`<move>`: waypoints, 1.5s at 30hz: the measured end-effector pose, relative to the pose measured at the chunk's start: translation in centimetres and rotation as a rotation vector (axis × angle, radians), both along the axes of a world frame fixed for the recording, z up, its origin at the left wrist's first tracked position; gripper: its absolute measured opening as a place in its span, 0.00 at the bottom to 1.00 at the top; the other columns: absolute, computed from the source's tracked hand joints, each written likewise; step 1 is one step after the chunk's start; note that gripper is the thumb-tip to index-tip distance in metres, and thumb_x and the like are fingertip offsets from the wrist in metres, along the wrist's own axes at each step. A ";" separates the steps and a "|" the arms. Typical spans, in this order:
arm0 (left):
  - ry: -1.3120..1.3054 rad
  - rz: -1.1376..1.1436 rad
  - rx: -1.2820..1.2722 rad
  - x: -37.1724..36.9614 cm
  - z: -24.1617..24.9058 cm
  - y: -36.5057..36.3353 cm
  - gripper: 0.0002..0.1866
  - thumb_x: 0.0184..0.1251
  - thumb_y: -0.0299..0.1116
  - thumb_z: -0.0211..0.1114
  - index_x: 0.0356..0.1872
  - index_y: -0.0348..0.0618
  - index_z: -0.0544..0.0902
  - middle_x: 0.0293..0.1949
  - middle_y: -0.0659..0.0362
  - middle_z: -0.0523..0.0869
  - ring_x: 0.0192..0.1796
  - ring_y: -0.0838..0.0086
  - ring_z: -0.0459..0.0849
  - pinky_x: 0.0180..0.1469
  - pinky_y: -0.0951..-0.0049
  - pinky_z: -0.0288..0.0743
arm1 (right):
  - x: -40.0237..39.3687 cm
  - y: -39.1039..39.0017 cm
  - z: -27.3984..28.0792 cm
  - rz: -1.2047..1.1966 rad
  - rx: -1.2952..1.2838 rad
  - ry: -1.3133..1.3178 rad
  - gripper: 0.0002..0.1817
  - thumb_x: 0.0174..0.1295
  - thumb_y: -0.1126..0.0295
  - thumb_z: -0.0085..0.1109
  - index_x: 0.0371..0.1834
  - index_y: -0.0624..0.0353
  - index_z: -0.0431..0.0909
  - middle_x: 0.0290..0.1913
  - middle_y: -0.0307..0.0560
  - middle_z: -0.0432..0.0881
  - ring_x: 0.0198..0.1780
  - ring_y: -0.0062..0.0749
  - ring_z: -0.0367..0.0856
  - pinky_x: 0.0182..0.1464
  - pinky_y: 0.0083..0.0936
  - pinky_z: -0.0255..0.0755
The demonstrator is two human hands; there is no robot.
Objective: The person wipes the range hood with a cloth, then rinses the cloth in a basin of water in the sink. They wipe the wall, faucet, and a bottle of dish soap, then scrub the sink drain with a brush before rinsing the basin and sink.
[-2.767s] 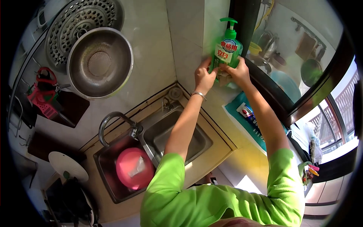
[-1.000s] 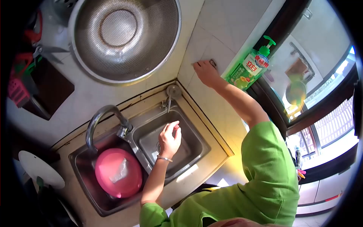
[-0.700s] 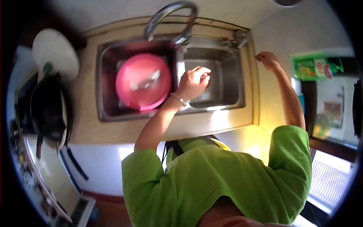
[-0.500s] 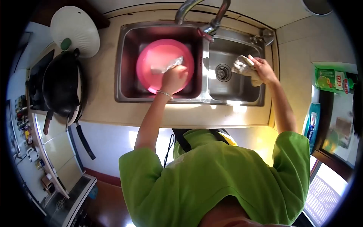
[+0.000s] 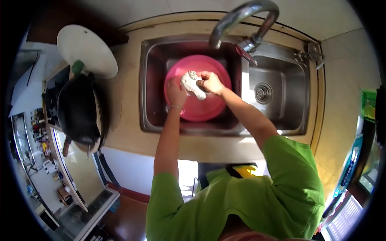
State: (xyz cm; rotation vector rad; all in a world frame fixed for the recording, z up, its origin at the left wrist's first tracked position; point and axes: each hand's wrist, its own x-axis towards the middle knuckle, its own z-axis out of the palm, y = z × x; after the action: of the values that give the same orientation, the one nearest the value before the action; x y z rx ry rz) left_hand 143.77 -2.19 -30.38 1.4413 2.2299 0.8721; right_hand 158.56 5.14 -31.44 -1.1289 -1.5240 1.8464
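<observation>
Fingers on the right hand pinch the pale cloth over the pink basin, mid-frame; can't tell if the left hand grips too. I'd hold everything low so drips land inside.

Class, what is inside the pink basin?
The right hand holds a pale cloth in or just above the basin, the left hand beside the cloth. Bare pink shows around them; whatever lies beneath hands and cloth is covered.

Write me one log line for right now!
right hand: holds pale cloth | left hand: beside cloth | pink basin: inside left sink bowl
</observation>
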 end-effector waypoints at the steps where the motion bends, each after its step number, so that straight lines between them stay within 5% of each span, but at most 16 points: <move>1: 0.091 -0.124 0.022 -0.3 -0.5 0.7 0.21 0.50 0.27 0.55 0.49 0.37 0.69 0.51 0.46 0.68 0.54 0.54 0.66 0.56 0.62 0.61 | -1.1 0.6 -0.7 -0.023 0.145 -0.170 0.15 0.47 0.73 0.57 0.41 0.57 0.76 0.32 0.46 0.81 0.35 0.31 0.79 0.41 0.25 0.71; 5: 0.323 -0.426 -0.063 -1.0 -7.2 2.1 0.26 0.52 0.33 0.53 0.55 0.40 0.65 0.60 0.48 0.61 0.64 0.55 0.55 0.63 0.55 0.50 | -4.6 0.5 -6.9 -0.404 0.274 -0.747 0.12 0.55 0.63 0.51 0.37 0.59 0.76 0.35 0.58 0.78 0.38 0.49 0.76 0.42 0.39 0.69; 9: 0.375 -0.712 -0.209 -1.1 -6.9 3.6 0.23 0.55 0.39 0.48 0.52 0.42 0.70 0.55 0.49 0.69 0.61 0.61 0.62 0.62 0.55 0.50 | -4.0 -1.2 -8.4 0.074 0.233 -0.674 0.20 0.53 0.60 0.49 0.45 0.61 0.69 0.40 0.60 0.75 0.42 0.51 0.73 0.47 0.40 0.65; 13: 0.228 -0.693 -0.396 -1.6 -4.5 3.9 0.15 0.52 0.35 0.53 0.40 0.39 0.75 0.42 0.47 0.77 0.48 0.56 0.72 0.53 0.63 0.62 | -3.5 -0.7 -9.5 -0.207 0.480 -0.899 0.17 0.48 0.66 0.53 0.43 0.59 0.69 0.38 0.58 0.76 0.40 0.53 0.74 0.45 0.41 0.66; 15: 0.107 -0.251 -0.121 -1.3 -7.7 3.3 0.14 0.53 0.34 0.55 0.39 0.39 0.75 0.39 0.46 0.77 0.44 0.58 0.73 0.50 0.67 0.64 | -5.3 -0.6 -7.5 -0.464 0.031 -0.859 0.17 0.47 0.69 0.54 0.42 0.58 0.69 0.37 0.58 0.76 0.39 0.51 0.75 0.43 0.40 0.68; 17: -0.492 -0.189 -0.191 -2.9 -9.1 4.8 0.16 0.58 0.41 0.52 0.38 0.37 0.75 0.37 0.50 0.77 0.42 0.63 0.75 0.49 0.69 0.66 | -7.5 -2.2 -5.9 -0.555 0.232 -0.568 0.14 0.49 0.69 0.54 0.40 0.57 0.70 0.34 0.56 0.77 0.37 0.48 0.76 0.40 0.38 0.70; 19: -1.803 -0.125 -0.486 -5.4 -11.0 4.7 0.23 0.63 0.52 0.44 0.42 0.41 0.73 0.41 0.56 0.76 0.47 0.69 0.72 0.51 0.71 0.65 | -9.4 -3.9 -3.4 -0.583 0.148 -0.258 0.10 0.49 0.71 0.54 0.35 0.58 0.71 0.31 0.54 0.77 0.35 0.46 0.76 0.38 0.36 0.70; 23: -2.080 0.024 -0.626 -4.7 -8.1 3.4 0.22 0.64 0.50 0.43 0.45 0.42 0.72 0.44 0.56 0.75 0.49 0.70 0.72 0.54 0.70 0.64 | -11.3 -7.6 1.2 -0.576 0.343 -0.220 0.09 0.49 0.65 0.58 0.28 0.58 0.75 0.31 0.49 0.78 0.32 0.43 0.77 0.35 0.33 0.70; 27: -2.041 0.207 -0.519 -1.4 -6.7 1.9 0.22 0.65 0.49 0.42 0.49 0.43 0.71 0.47 0.57 0.74 0.50 0.71 0.71 0.56 0.69 0.63 | -10.2 -5.5 3.5 -0.233 0.225 -0.320 0.19 0.51 0.50 0.55 0.26 0.56 0.75 0.27 0.48 0.77 0.31 0.42 0.75 0.36 0.32 0.67; 29: -1.943 0.230 -0.438 -0.4 -6.6 1.5 0.22 0.66 0.48 0.41 0.50 0.43 0.70 0.48 0.57 0.74 0.51 0.71 0.71 0.57 0.69 0.62 | -11.6 -3.0 -0.8 -1.224 0.103 -0.207 0.22 0.52 0.45 0.51 0.24 0.56 0.74 0.21 0.47 0.73 0.26 0.43 0.71 0.32 0.33 0.66; 31: -1.499 -0.169 -0.137 -0.3 -6.6 2.1 0.20 0.66 0.43 0.43 0.53 0.43 0.68 0.52 0.57 0.72 0.54 0.68 0.70 0.58 0.66 0.60 | -8.3 -2.3 -2.8 -0.669 0.390 -0.410 0.19 0.54 0.50 0.49 0.21 0.55 0.74 0.17 0.48 0.71 0.22 0.45 0.69 0.28 0.35 0.65; 32: -1.550 -0.227 -0.104 1.4 -6.9 3.1 0.20 0.66 0.43 0.43 0.53 0.43 0.68 0.52 0.57 0.72 0.54 0.68 0.70 0.58 0.66 0.60 | -8.9 -2.7 1.4 -0.369 0.151 -0.778 0.16 0.59 0.56 0.42 0.32 0.56 0.76 0.35 0.49 0.77 0.37 0.42 0.74 0.49 0.32 0.66; 34: -1.693 -0.097 -0.167 2.6 -6.6 3.9 0.23 0.64 0.48 0.44 0.53 0.42 0.68 0.51 0.55 0.72 0.52 0.65 0.71 0.56 0.64 0.61 | -8.8 -5.1 2.2 -0.464 0.268 -0.514 0.18 0.48 0.50 0.54 0.18 0.53 0.80 0.21 0.53 0.77 0.27 0.48 0.78 0.36 0.40 0.70; 39: -1.686 0.125 -0.330 -0.2 -4.6 4.1 0.25 0.60 0.49 0.52 0.51 0.39 0.67 0.47 0.54 0.73 0.45 0.65 0.73 0.47 0.67 0.67 | -2.5 1.0 -2.9 -0.397 0.380 -0.810 0.20 0.55 0.52 0.46 0.24 0.57 0.79 0.24 0.53 0.78 0.30 0.46 0.77 0.33 0.38 0.70; 42: -0.722 0.068 -0.156 -2.8 -10.5 3.8 0.19 0.57 0.34 0.57 0.47 0.36 0.67 0.46 0.48 0.73 0.46 0.62 0.73 0.48 0.65 0.66 | -1.7 -2.4 -7.2 -0.466 0.777 -0.773 0.16 0.51 0.61 0.50 0.41 0.55 0.71 0.37 0.56 0.70 0.37 0.52 0.72 0.36 0.40 0.70; 45: -0.372 -0.080 -0.287 -1.8 -9.9 4.1 0.21 0.49 0.26 0.59 0.47 0.32 0.68 0.45 0.42 0.72 0.48 0.61 0.73 0.50 0.67 0.66 | -2.3 -5.6 -5.6 -0.196 0.301 -0.762 0.19 0.49 0.65 0.50 0.47 0.53 0.68 0.44 0.59 0.70 0.46 0.50 0.72 0.43 0.39 0.69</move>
State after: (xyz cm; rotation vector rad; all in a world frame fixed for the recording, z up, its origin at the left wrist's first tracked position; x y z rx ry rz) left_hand 142.01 1.92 -40.30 1.1232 1.9143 0.6932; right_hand 156.29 -0.42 -37.08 -1.8610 -1.9034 1.0373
